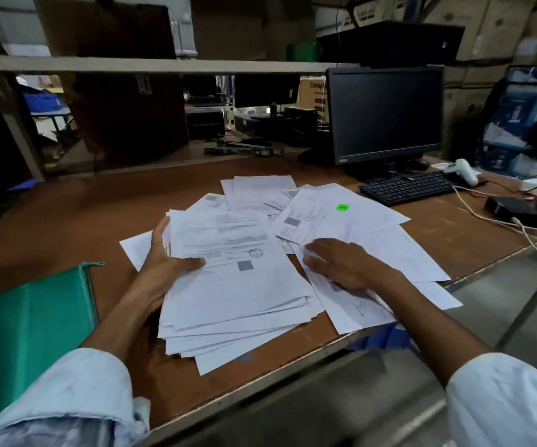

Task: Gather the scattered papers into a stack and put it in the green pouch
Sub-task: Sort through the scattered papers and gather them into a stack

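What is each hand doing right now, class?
Left hand: closed, gripping the paper stack.
Right hand: open, flat on the loose papers.

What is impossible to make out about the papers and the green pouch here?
All in the head view:
- green pouch: left part cut off by the frame edge.
- print on the stack: too small and blurred.
- loose papers under the right hand: partly hidden by it.
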### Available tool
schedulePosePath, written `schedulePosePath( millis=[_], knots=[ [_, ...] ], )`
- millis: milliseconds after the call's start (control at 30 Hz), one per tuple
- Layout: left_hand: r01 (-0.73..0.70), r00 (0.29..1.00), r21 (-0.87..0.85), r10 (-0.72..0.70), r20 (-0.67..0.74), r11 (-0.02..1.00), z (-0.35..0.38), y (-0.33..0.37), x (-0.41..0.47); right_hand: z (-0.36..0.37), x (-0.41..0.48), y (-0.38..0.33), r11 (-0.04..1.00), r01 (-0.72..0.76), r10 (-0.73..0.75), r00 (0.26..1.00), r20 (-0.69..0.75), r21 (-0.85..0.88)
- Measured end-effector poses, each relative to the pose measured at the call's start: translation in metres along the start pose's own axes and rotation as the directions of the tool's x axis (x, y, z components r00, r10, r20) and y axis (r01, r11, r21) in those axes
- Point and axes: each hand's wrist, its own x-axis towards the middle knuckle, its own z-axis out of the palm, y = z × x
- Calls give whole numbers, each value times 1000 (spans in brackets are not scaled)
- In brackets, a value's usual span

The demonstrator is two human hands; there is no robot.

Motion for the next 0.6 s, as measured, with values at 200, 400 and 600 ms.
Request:
schedulePosePath(
  millis=[200,400,600],
  knots=[
    [-1,994,-38,5,106,999,-3,-1,0,-20,18,9,917,-350,395,865,-309,193],
    [13,998,42,-16,67,999,-1,-7,1,-17,40,-5,848,-520,529,820,-218,102],
    [2,997,22,-4,72,1000,1,-9,2,-28,54,-1,766,-616,640,758,-130,184]
  ],
)
